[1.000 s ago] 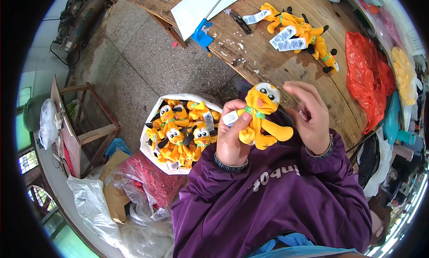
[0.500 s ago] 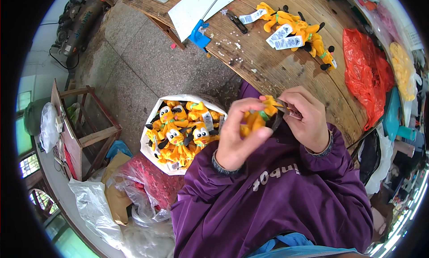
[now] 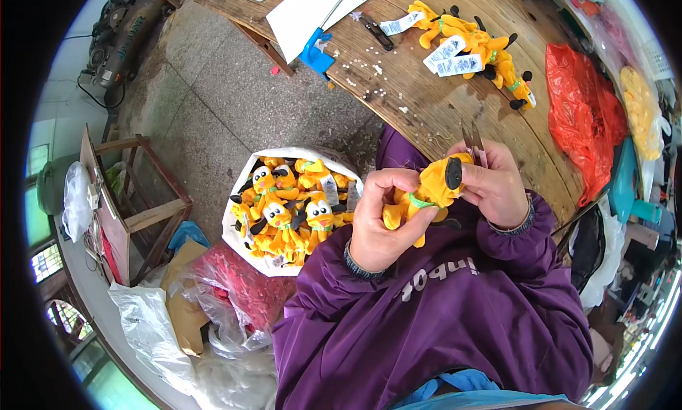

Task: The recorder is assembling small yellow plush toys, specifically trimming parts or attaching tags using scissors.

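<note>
the left hand [image 3: 376, 234] is closed around the body of a yellow plush dog [image 3: 435, 185], thumb across it, holding it up before the purple jacket [image 3: 426, 332]. at three o'clock from it, the right hand [image 3: 501, 194] pinches the toy's head beside a black ear [image 3: 453, 173] and also grips a slim two-pointed metal tool [image 3: 477, 139], its tips aimed at twelve o'clock, away from the cloth. the step in hand looks like close work at the head, with the toy turned so that its face is hidden. a next move with the tool would call for a firm left grip, the spot held steady and the points kept from nicking the plush. at nine o'clock from the toy, an open white sack [image 3: 231, 234] holds a heap of similar dogs [image 3: 278, 217]. farther off, the wooden counter [image 3: 515, 136] carries tagged dogs [image 3: 474, 46] at one o'clock, a dark cutter [image 3: 376, 33] near eleven and crumpled red plastic [image 3: 579, 119] at two.
</note>
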Tool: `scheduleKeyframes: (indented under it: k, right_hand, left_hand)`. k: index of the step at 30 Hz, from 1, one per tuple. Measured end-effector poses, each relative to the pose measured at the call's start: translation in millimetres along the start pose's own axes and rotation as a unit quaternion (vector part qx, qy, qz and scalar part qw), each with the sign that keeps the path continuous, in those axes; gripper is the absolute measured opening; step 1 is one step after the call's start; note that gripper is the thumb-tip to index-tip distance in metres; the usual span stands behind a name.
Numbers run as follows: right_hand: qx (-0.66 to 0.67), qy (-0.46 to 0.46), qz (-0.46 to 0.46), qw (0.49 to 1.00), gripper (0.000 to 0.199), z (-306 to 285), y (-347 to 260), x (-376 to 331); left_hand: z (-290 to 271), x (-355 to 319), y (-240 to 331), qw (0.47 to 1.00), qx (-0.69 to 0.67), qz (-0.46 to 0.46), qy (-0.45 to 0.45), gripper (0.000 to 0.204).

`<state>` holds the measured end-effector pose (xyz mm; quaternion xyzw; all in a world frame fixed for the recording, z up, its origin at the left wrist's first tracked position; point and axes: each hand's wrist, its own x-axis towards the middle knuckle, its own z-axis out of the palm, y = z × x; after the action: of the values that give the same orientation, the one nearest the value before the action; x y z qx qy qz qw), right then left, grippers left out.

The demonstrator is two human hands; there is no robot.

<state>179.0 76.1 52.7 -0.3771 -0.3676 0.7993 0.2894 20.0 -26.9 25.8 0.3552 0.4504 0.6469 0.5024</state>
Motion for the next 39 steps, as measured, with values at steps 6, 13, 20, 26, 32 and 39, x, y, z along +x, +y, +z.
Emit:
scheduleKeyframes:
  k: [6,13,20,26,32,39]
  right_hand:
    - [-0.001,0.011,-0.004,1.000,0.019,3.5,1.3,0.9]
    - [0.065,0.034,0.018,0.997,0.021,5.7,2.0,0.0]
    - [-0.298,0.097,-0.189,0.931,0.029,22.6,-4.2,-9.4]
    - [-0.538,0.082,-0.407,0.733,0.032,25.2,-9.2,-32.1]
    - [-0.646,0.048,-0.459,0.609,0.032,16.0,2.4,-28.8]
    - [-0.676,0.029,-0.490,0.549,0.030,16.7,-0.8,-26.2]
  left_hand:
    - [-0.8,1.9,1.1,1.000,-0.013,0.013,0.000,0.037]
    - [-9.0,0.5,-3.0,0.998,0.010,0.033,-0.046,0.036]
    - [-4.0,-4.0,0.7,1.000,0.003,0.009,0.029,0.036]
    - [-4.2,-4.0,6.9,0.998,-0.006,-0.031,0.061,0.036]
    - [-3.7,-2.9,7.0,0.998,0.007,-0.011,0.065,0.036]
    - [-3.1,-3.5,7.7,0.997,0.030,0.009,0.066,0.036]
